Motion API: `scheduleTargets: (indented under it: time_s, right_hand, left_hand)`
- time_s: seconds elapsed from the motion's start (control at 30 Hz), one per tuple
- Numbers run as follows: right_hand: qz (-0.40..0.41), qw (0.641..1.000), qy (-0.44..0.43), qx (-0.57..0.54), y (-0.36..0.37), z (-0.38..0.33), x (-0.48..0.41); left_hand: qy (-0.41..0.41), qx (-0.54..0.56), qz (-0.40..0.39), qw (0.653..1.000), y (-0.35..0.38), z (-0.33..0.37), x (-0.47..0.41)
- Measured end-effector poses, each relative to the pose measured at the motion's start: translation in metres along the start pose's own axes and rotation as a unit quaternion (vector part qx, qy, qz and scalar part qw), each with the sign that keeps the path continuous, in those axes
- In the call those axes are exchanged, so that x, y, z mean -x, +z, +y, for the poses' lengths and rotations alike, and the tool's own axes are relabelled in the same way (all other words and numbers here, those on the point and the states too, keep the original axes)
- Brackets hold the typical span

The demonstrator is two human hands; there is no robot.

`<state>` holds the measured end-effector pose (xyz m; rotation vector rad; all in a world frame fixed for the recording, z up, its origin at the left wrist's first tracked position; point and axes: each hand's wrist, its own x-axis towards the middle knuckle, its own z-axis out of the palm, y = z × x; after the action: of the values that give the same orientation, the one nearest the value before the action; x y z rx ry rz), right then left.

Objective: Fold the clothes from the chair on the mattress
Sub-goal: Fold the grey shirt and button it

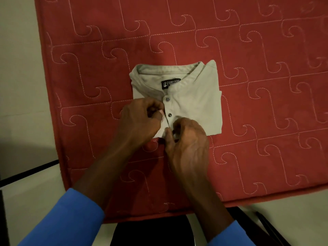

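Observation:
A light grey button-neck shirt lies folded into a compact rectangle on the red quilted mattress, collar away from me, a black label showing inside the neck. My left hand pinches the fabric at the left side of the button placket. My right hand pinches the placket at the shirt's near edge, just below the second button. Both hands cover the shirt's lower left part.
The mattress's left edge and near edge border pale floor. A dark object sits below the near edge between my blue sleeves. Dark lines cross the floor at lower left and lower right.

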<state>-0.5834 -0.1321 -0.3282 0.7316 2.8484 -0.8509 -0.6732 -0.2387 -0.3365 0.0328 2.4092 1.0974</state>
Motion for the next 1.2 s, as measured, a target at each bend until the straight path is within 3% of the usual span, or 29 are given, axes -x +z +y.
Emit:
scheduleTargets:
  time_s: [0.07, 0.13, 0.23, 0.33, 0.63, 0.8, 1.2]
  right_hand:
    - [0.019, 0.998, 0.024, -0.046, -0.003, 0.0, 0.004]
    - [0.024, 0.983, 0.11, -0.143, -0.007, 0.0, 0.006]
    - [0.019, 0.93, 0.23, -0.286, -0.008, 0.004, 0.004]
    - [0.013, 0.907, 0.254, -0.334, -0.006, 0.009, 0.001]
    - [0.036, 0.917, 0.239, -0.317, 0.007, 0.009, 0.005]
    - [-0.015, 0.921, 0.212, -0.327, 0.002, 0.02, 0.002]
    - [-0.015, 0.99, 0.031, -0.138, 0.004, 0.029, -0.008]
  left_hand:
    - [0.044, -0.007, 0.052, 0.998, 0.001, 0.002, 0.014]
    - [0.093, -0.042, 0.09, 0.991, 0.003, 0.002, 0.029]
    - [0.099, -0.094, 0.059, 0.989, 0.013, -0.004, 0.042]
    - [0.082, -0.09, 0.061, 0.991, 0.021, -0.009, 0.044]
    - [0.07, -0.065, 0.067, 0.993, 0.021, -0.011, 0.035]
    - [0.053, -0.037, 0.046, 0.997, 0.02, -0.015, 0.028]
    - [0.057, -0.021, -0.029, 0.998, 0.008, -0.02, 0.012]
